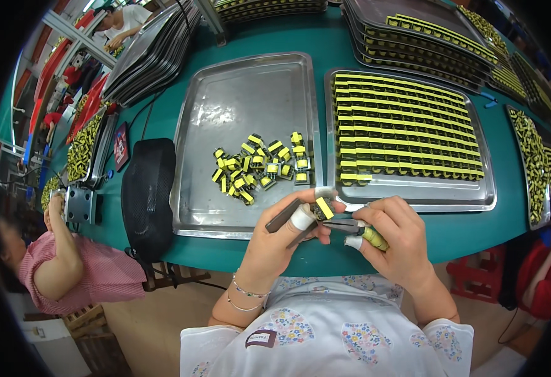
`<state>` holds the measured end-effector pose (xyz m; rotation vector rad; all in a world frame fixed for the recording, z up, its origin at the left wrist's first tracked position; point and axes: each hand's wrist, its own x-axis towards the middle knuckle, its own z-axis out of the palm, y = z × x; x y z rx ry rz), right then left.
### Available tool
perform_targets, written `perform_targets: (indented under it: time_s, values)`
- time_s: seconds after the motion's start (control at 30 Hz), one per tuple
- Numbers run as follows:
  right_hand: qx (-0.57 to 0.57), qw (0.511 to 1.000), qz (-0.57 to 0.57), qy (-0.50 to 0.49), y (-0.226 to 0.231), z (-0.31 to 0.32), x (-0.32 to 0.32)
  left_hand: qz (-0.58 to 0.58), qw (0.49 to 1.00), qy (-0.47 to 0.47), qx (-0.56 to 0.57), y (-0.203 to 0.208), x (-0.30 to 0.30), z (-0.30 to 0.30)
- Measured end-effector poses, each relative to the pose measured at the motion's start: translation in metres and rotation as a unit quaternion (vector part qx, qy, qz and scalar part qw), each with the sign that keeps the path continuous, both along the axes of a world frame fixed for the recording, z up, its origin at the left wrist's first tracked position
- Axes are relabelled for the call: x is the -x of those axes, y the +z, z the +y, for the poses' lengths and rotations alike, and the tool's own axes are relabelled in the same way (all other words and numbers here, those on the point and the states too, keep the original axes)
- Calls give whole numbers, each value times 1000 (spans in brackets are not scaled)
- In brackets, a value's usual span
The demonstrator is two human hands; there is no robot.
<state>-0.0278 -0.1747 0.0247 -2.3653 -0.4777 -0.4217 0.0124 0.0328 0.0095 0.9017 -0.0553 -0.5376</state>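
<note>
Two metal trays lie on the green worktop (256,41): the left tray (237,100) contains a loose heap of components (272,168); the right tray (439,193), closely packed rows (407,129). The held component (324,209), a small black block with a bright yellow band, is near the trays' front edges. The left hand (275,229) has its grip around it; the right hand's (402,235) grip holds pliers (374,238), tips beside it.
</note>
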Motion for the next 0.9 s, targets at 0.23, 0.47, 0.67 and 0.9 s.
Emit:
perform_targets:
  time_s: [0.23,0.47,0.67,0.9]
  values:
    - [-36,999,9,-11,-4,-2,-2,-16,999,17,-24,6,1,-4]
    - [-47,999,22,-11,0,-5,-2,-43,999,17,-3,2,2,-4]
    - [-54,998,10,-18,-2,-4,-1,-59,996,51,-40,1,6,-11]
    - [-27,999,-10,-22,-5,-3,-2,-140,976,98,-137,-3,8,-10]
